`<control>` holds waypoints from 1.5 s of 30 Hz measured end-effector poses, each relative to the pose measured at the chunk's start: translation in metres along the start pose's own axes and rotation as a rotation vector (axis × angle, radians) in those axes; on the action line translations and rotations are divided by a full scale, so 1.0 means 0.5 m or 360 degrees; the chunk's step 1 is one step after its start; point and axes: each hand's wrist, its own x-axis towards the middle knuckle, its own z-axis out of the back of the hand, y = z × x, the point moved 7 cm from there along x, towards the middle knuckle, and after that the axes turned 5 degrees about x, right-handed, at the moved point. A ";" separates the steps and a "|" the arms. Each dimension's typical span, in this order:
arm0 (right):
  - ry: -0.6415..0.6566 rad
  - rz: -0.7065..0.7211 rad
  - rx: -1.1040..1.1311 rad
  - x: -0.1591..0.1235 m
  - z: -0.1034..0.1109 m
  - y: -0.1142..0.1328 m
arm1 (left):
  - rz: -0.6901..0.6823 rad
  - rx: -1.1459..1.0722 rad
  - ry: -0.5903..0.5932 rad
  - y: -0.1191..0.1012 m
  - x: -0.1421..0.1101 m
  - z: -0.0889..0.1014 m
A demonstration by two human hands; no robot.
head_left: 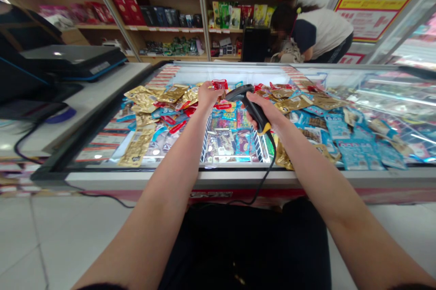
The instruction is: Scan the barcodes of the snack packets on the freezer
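My right hand point(267, 110) is wrapped around the handle of a black and yellow barcode scanner point(254, 110), whose head points left toward my other hand. A black cable hangs from the scanner's lower end. My left hand point(207, 94) is closed at a small red snack packet point(220, 84), just left of the scanner head; the fingertips are partly hidden. Below both hands, wire-basket sides frame colourful packets point(225, 140) under the glass-topped chest point(190, 175). Gold packets point(138, 144) lie in a heap on the left. Blue packets point(354, 135) spread out on the right.
A counter point(57, 122) with a black device point(78, 60) stands at the left. Behind the chest, a person point(320, 31) bends forward near a black monitor point(255, 44). Wooden shelves point(163, 28) hold boxes and bags. The scanner cable point(262, 185) loops over the chest's front edge.
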 end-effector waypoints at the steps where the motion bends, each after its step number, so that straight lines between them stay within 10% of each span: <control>1: -0.0003 -0.0007 0.0000 -0.001 0.000 0.000 | -0.0003 0.0005 0.0009 -0.003 -0.003 0.000; 19: -0.0130 0.0050 0.0032 -0.011 0.016 0.020 | -0.0114 0.0318 -0.0074 -0.022 -0.004 0.021; 38: -0.0388 0.0174 0.0161 -0.004 0.084 0.051 | -0.0522 0.1679 0.0172 -0.080 -0.108 0.090; 45: -0.0401 0.0164 0.0126 -0.002 0.090 0.051 | -0.0641 0.1691 0.0227 -0.105 -0.152 -0.020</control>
